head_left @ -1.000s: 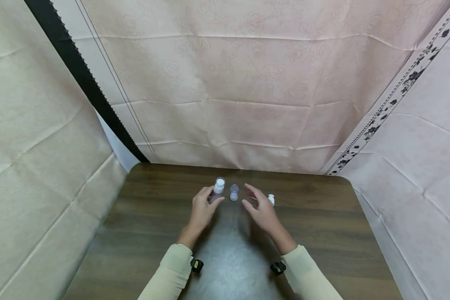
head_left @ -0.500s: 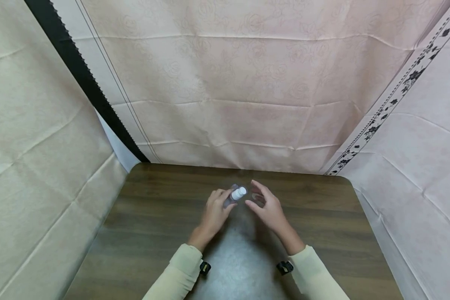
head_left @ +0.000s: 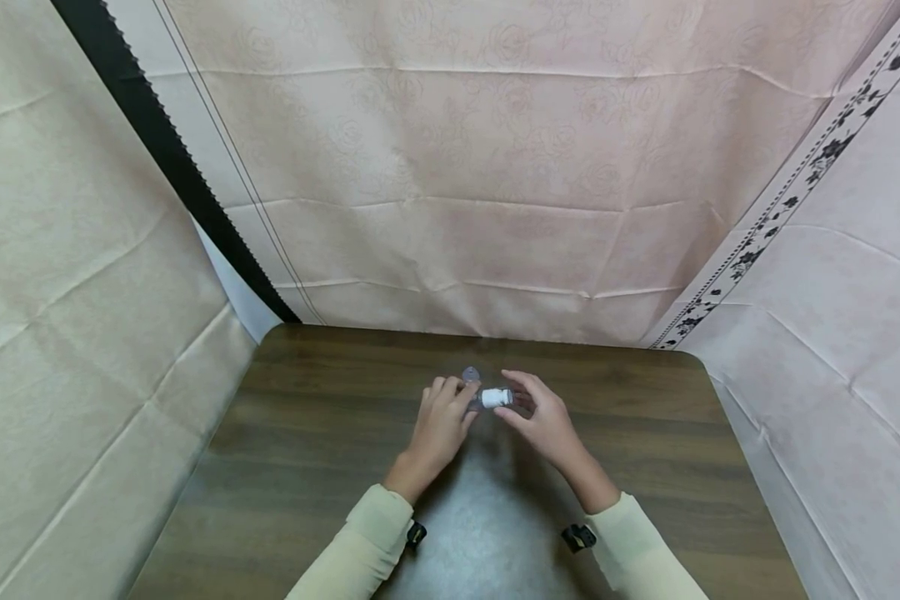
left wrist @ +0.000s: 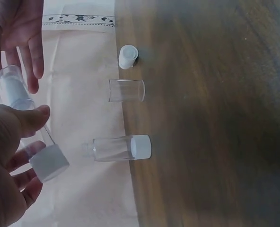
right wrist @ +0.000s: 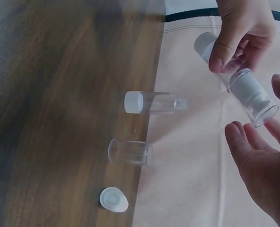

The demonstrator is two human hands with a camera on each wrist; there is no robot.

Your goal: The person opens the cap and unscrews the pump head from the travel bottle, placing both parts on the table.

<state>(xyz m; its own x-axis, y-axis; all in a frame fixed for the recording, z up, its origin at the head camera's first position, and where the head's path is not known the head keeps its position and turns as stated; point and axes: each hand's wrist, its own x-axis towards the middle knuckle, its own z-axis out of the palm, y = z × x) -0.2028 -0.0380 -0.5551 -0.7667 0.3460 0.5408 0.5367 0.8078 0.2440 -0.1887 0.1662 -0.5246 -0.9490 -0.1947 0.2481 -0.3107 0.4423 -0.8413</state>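
Observation:
My left hand (head_left: 437, 427) grips a clear airless pump bottle (right wrist: 218, 66) with a white base and a white pump under a clear cap (right wrist: 257, 101). It is tilted, its capped end pointing toward my right hand (head_left: 551, 427). The right fingers are spread around that end, thumb apart from them, in the right wrist view. On the table stands a second clear bottle (left wrist: 112, 149), white-based and with a bare neck. Beside it stand a loose clear cap (left wrist: 126, 90) and a white pump head (left wrist: 128, 56), both hidden by the right hand in the head view.
The brown wooden table (head_left: 307, 467) ends at a far edge just beyond the bottles. Pale cloth (head_left: 450, 183) hangs behind it and at both sides. A small black device (head_left: 578, 537) is worn on each wrist.
My left hand has moved right with the bottle and tipped it from nearly upright toward level, its cap now between the right fingers. The right hand has shifted slightly right.

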